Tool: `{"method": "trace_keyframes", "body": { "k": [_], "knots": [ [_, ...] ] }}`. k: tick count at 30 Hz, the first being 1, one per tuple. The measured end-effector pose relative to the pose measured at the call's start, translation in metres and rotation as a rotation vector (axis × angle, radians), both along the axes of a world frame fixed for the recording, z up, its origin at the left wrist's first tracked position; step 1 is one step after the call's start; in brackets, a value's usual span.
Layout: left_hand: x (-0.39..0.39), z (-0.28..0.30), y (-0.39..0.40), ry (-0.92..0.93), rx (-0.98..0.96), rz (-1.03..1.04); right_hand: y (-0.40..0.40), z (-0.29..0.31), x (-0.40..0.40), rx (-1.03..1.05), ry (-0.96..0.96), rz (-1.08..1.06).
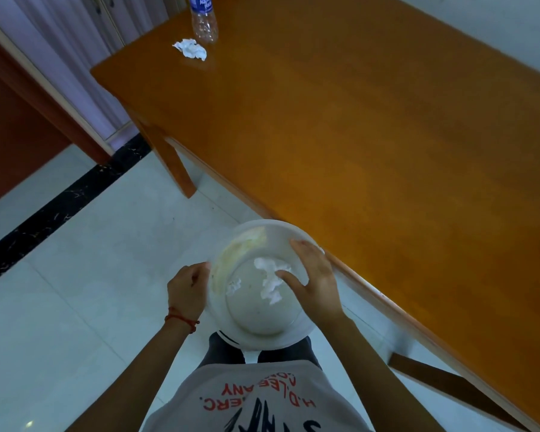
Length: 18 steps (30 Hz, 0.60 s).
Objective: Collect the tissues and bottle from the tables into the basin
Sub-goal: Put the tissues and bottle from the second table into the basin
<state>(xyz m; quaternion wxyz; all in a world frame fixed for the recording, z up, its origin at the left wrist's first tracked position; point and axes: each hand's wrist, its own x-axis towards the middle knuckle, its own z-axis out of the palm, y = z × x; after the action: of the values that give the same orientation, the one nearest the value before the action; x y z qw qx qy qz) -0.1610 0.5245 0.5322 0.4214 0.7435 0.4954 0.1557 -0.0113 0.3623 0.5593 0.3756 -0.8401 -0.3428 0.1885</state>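
I hold a white plastic basin [247,244] in front of my body, beside the near edge of an orange wooden table [371,135]. My left hand [186,291] grips its left rim. On the right rim, my right hand [314,275] has its thumb reaching inside. Two crumpled white tissues lie in the basin: a larger tissue [270,280] and a small tissue [234,285]. At the table's far left corner lies another crumpled tissue [190,48], with a clear plastic bottle [204,18] bearing a blue label standing just behind it.
The floor is pale tile [75,291] with a black strip [60,201]. A dark red-brown cabinet [16,132] stands at the left. Pale curtains [75,42] hang behind the table corner. One table leg [178,169] stands near the left end.
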Motion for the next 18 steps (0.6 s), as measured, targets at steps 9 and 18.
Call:
{"method": "trace_keyframes", "body": {
  "k": [9, 18],
  "knots": [
    [-0.03, 0.001, 0.008, 0.02, 0.0, 0.2, 0.006, -0.01, 0.021, -0.142, 0.024, -0.089],
    [-0.085, 0.011, 0.018, 0.051, 0.019, 0.454, 0.069, -0.004, -0.001, -0.079, 0.141, 0.146]
  ]
}}
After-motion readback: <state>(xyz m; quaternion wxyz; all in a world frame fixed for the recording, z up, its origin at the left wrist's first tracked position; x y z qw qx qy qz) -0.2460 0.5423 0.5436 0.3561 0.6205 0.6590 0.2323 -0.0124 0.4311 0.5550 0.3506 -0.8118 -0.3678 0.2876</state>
